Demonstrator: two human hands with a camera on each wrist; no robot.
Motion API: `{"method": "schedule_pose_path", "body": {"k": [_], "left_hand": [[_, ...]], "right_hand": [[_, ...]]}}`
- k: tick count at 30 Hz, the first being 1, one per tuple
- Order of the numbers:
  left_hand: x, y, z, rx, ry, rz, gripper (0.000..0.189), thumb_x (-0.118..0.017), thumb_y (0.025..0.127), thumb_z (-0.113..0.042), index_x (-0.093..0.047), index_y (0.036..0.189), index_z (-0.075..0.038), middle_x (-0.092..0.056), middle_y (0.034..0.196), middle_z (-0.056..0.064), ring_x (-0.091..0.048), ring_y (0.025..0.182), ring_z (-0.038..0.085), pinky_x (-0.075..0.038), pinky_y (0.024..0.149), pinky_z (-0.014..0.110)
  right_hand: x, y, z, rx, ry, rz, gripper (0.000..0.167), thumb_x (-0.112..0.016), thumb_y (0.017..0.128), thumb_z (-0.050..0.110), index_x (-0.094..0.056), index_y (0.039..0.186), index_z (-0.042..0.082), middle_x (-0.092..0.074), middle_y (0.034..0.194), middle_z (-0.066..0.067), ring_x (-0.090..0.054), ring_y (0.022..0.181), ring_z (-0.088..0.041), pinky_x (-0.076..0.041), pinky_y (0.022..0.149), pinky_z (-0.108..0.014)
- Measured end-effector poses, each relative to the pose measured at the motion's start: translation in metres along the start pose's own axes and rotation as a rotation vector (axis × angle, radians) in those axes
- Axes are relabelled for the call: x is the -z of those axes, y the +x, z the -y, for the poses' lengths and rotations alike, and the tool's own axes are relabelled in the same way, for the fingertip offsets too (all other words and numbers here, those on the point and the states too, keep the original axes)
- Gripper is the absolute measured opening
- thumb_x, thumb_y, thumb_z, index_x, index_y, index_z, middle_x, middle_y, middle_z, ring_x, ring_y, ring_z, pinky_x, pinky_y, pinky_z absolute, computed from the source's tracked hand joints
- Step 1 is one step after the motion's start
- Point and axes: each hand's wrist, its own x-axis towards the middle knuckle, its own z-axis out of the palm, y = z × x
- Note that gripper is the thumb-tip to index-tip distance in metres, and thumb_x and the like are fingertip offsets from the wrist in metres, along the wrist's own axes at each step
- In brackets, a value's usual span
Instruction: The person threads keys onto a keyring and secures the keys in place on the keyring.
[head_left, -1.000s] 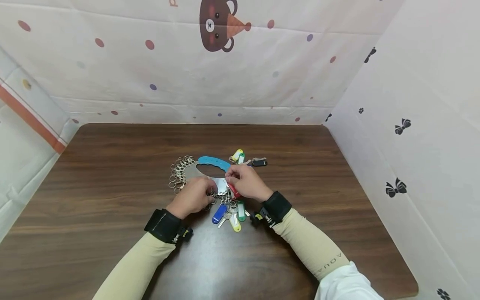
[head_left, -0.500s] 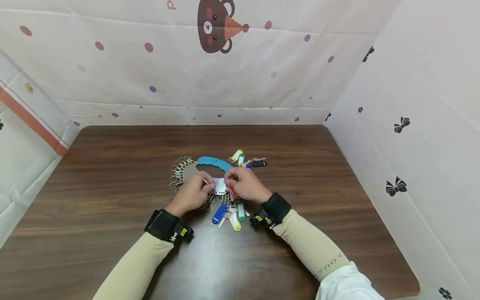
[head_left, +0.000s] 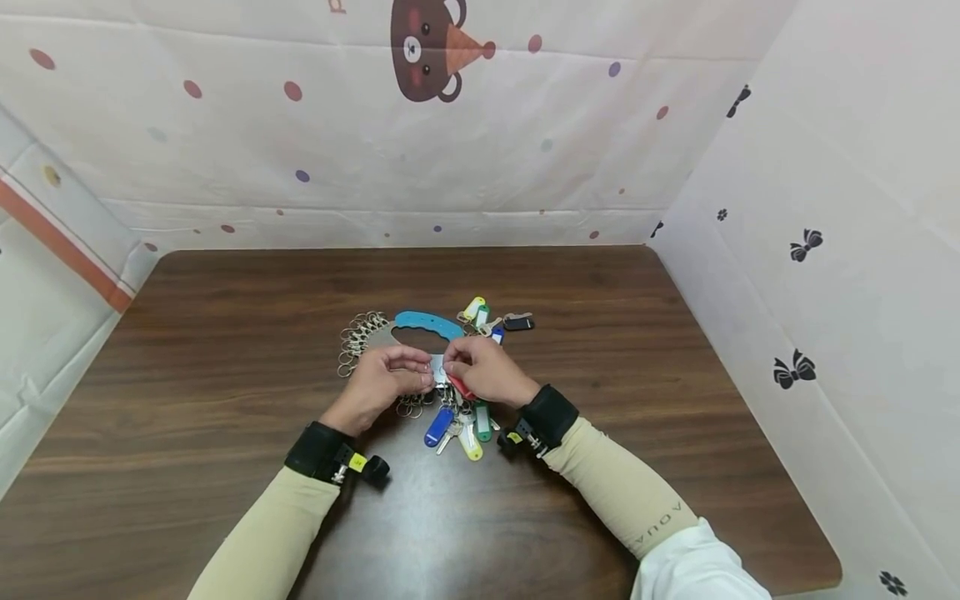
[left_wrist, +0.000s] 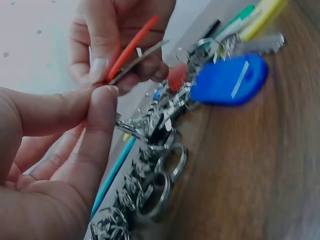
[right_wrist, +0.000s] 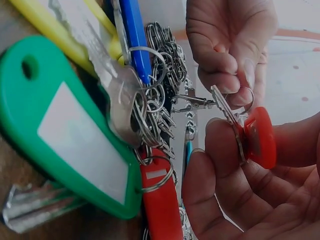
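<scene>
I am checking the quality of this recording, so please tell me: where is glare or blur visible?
Head view: pale glare low on the table; left wrist view: blue tag and metal rings slightly smeared; right wrist view: held red tag and green tag fairly crisp, spotted wall behind soft.

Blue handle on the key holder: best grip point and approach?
Probably mid-length on the blue handle, from above on its far side, palm over the outer edge, fingers curling under the scalloped inner edge. It arches out from the metal plate, leaving an opening for fingers, while the left hand and right hand crowd the near side.
</scene>
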Motion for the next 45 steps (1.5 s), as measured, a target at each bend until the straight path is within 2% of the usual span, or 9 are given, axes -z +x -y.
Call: {"method": "schedule_pose_path", "body": {"k": [3, 6, 11, 15, 18, 28, 37, 41, 45], "left_hand": [[0.0004, 0.0003, 0.001, -0.02, 0.016, -0.012, 0.041, -0.069, 0.091, 0.011, -0.057, 0.129, 0.021, -0.075, 0.094, 0.009, -0.075, 0.079, 0.01, -0.064, 0.078, 0.026], [0.0, -0.0001, 0.001, -0.025, 0.012, -0.02, 0.039, -0.067, 0.092, 0.01, -0.058, 0.128, 0.021, -0.074, 0.098, 0.016, -0.075, 0.079, 0.01, -0.064, 0.078, 0.026], [0.0, -0.0018, 0.0018, -0.023, -0.072, -0.002, 0.033, -0.061, 0.099, 0.008, -0.057, 0.128, 0.024, -0.075, 0.105, 0.022, -0.077, 0.083, 0.011, -0.064, 0.081, 0.028], [-0.0005, -0.0027, 0.0029, -0.005, -0.156, 0.014, 0.034, -0.06, 0.099, 0.009, -0.055, 0.128, 0.026, -0.077, 0.099, 0.013, -0.077, 0.086, 0.013, -0.064, 0.083, 0.031], [-0.0014, -0.0039, 0.0043, 0.013, -0.178, 0.015, 0.035, -0.063, 0.097, 0.009, -0.056, 0.127, 0.026, -0.078, 0.096, 0.008, -0.078, 0.087, 0.014, -0.064, 0.083, 0.031], [-0.0021, -0.0069, 0.0044, -0.006, -0.215, 0.06, 0.039, -0.065, 0.095, 0.01, -0.054, 0.128, 0.028, -0.079, 0.096, 0.005, -0.079, 0.089, 0.015, -0.064, 0.085, 0.032], [-0.001, -0.0068, 0.0051, -0.037, -0.182, 0.111, 0.039, -0.066, 0.094, 0.011, -0.056, 0.127, 0.028, -0.08, 0.099, 0.007, -0.078, 0.092, 0.014, -0.063, 0.087, 0.031], [-0.0021, -0.007, 0.0043, -0.038, -0.157, 0.088, 0.039, -0.068, 0.092, 0.011, -0.058, 0.125, 0.028, -0.081, 0.095, 0.006, -0.078, 0.089, 0.013, -0.063, 0.085, 0.03], [-0.0032, -0.0067, 0.0028, -0.038, -0.098, 0.058, 0.035, -0.069, 0.091, 0.01, -0.061, 0.121, 0.026, -0.081, 0.095, 0.011, -0.078, 0.085, 0.011, -0.064, 0.082, 0.028]], "right_hand": [[0.0, 0.0004, -0.0003, 0.002, 0.0, 0.004, 0.014, -0.061, 0.103, 0.008, -0.069, 0.092, 0.006, -0.058, 0.074, 0.0, -0.054, 0.064, -0.01, -0.045, 0.061, -0.023], [-0.0006, 0.0007, 0.0, 0.003, -0.001, 0.011, 0.014, -0.061, 0.103, 0.008, -0.07, 0.092, 0.005, -0.059, 0.074, 0.0, -0.055, 0.064, -0.01, -0.045, 0.061, -0.023], [-0.0024, 0.0021, 0.001, 0.009, -0.02, 0.008, 0.014, -0.061, 0.103, 0.008, -0.071, 0.093, 0.005, -0.061, 0.076, -0.001, -0.055, 0.065, -0.011, -0.044, 0.061, -0.022], [-0.0041, 0.0042, 0.0014, 0.004, -0.044, 0.001, 0.014, -0.061, 0.103, 0.008, -0.071, 0.094, 0.007, -0.063, 0.079, -0.002, -0.056, 0.07, -0.012, -0.045, 0.064, -0.022], [-0.0053, 0.0049, 0.002, -0.002, -0.054, 0.0, 0.014, -0.062, 0.103, 0.009, -0.072, 0.093, 0.008, -0.065, 0.081, -0.002, -0.057, 0.074, -0.012, -0.045, 0.067, -0.023], [-0.0058, 0.003, 0.0079, 0.014, -0.063, -0.018, 0.014, -0.063, 0.102, 0.008, -0.072, 0.092, 0.008, -0.066, 0.08, -0.003, -0.057, 0.073, -0.012, -0.046, 0.068, -0.024], [-0.0027, 0.0008, 0.0085, 0.033, -0.079, -0.014, 0.015, -0.063, 0.102, 0.007, -0.073, 0.091, 0.008, -0.068, 0.081, -0.003, -0.058, 0.073, -0.011, -0.047, 0.07, -0.023], [-0.0031, 0.0022, 0.0084, 0.047, -0.097, -0.01, 0.014, -0.064, 0.101, 0.008, -0.073, 0.09, 0.009, -0.069, 0.081, -0.003, -0.058, 0.074, -0.01, -0.048, 0.07, -0.023], [-0.0036, 0.0028, 0.0093, 0.051, -0.112, -0.01, 0.014, -0.065, 0.101, 0.008, -0.074, 0.089, 0.01, -0.069, 0.079, -0.001, -0.058, 0.073, -0.009, -0.047, 0.069, -0.023]]}}
